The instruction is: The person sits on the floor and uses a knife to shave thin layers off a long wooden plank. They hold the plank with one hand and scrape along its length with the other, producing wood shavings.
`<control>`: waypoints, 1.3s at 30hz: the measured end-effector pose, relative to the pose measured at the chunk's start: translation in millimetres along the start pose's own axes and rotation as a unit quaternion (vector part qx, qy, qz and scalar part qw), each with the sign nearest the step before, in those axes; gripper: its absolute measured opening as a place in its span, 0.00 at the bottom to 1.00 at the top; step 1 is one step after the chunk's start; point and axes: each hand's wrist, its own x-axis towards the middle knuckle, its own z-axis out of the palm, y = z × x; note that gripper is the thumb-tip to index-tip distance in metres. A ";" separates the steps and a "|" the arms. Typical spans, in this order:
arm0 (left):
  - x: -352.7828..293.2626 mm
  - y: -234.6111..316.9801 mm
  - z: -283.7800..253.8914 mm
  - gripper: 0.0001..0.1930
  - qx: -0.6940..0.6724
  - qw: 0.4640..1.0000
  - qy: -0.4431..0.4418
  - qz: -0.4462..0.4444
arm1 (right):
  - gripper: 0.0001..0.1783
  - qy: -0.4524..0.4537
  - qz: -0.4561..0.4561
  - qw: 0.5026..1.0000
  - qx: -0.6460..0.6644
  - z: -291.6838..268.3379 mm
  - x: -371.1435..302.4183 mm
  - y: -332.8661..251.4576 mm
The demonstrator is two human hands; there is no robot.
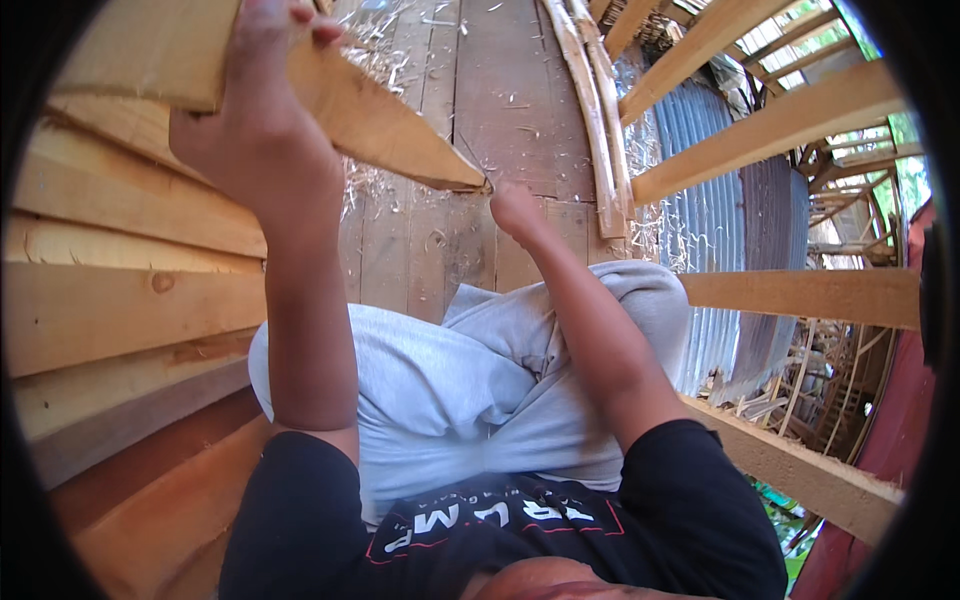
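Hands [262,125] [515,210] at diagonal wooden board [385,125], narrow tip [466,178] toward lower right

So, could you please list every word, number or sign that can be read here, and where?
Black T-shirt, chest: large white letters with red lines around; wording not copied.
Same chest: small white lettering, too small to read.
Tapered wooden board at the left hand: none visible.
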 end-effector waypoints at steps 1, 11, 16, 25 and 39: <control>3.2 0.5 0.1 0.08 -0.007 1.000 0.011 -0.014 | 0.25 -0.050 0.070 0.996 0.037 -2.1 -1.4 1.2; 2.1 6.7 6.9 0.09 -0.068 0.994 0.048 -0.069 | 0.28 0.042 0.204 0.956 0.208 -31.1 -15.7 -63.9; 4.2 7.3 0.6 0.09 -0.071 0.995 0.041 -0.051 | 0.28 0.029 0.187 0.967 0.168 -41.6 -26.4 -83.1; 5.8 7.2 10.9 0.08 -0.080 0.994 0.048 -0.062 | 0.27 -0.044 0.128 0.988 0.076 -12.6 -11.6 -16.1; 4.0 10.5 10.7 0.09 -0.090 0.992 0.051 -0.069 | 0.26 0.055 0.028 0.996 0.059 9.5 -26.1 -13.7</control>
